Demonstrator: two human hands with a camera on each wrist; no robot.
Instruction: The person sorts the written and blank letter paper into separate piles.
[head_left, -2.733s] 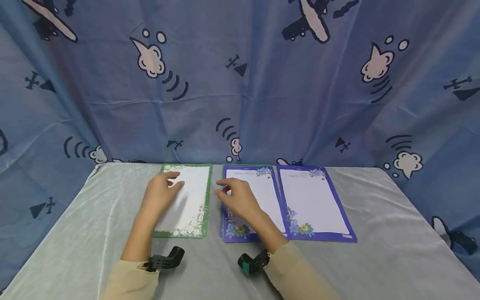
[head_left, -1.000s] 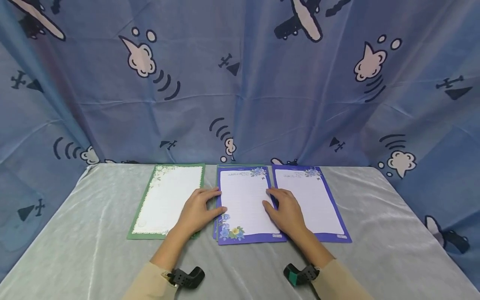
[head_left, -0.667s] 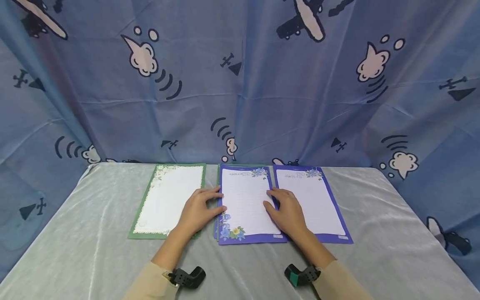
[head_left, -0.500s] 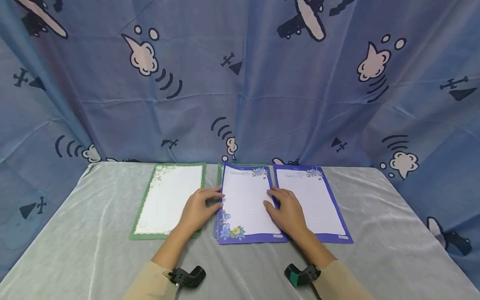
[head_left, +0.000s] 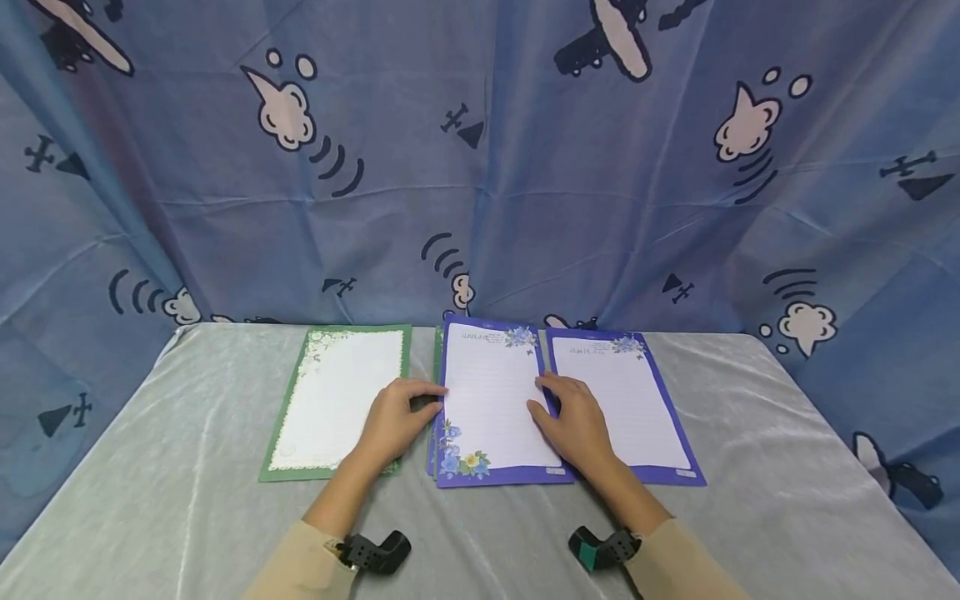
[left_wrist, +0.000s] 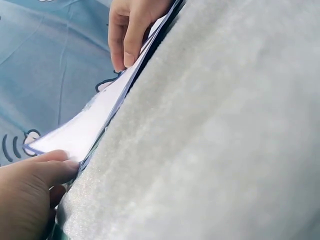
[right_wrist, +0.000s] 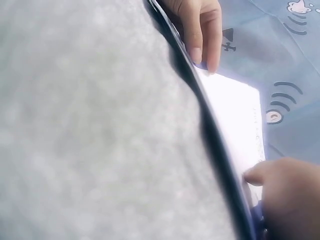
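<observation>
In the middle of the table lies a purple-bordered sheet (head_left: 495,400) with blue flowers, atop other sheets whose green and purple edges show at its left. My left hand (head_left: 393,421) pinches its left edge between thumb and fingers; the sheet's far left corner stands raised. My right hand (head_left: 577,421) rests at its right edge, fingers loosely bent and thumb on the paper. The left wrist view shows the sheet (left_wrist: 100,117) bowed up off the stack, between my left hand (left_wrist: 30,192) and my right hand (left_wrist: 135,27).
A green-bordered sheet (head_left: 337,400) lies at the left, partly under my left hand. Another purple-bordered sheet (head_left: 630,400) lies at the right, partly under my right hand. Behind the grey cloth-covered table (head_left: 180,442) hangs a blue patterned curtain (head_left: 405,125).
Both hands have come in to the middle sheet's sides since the earliest frame. Its far end has risen and shifted away over the last second. My left fingers have drawn closer together; my right hand stays put.
</observation>
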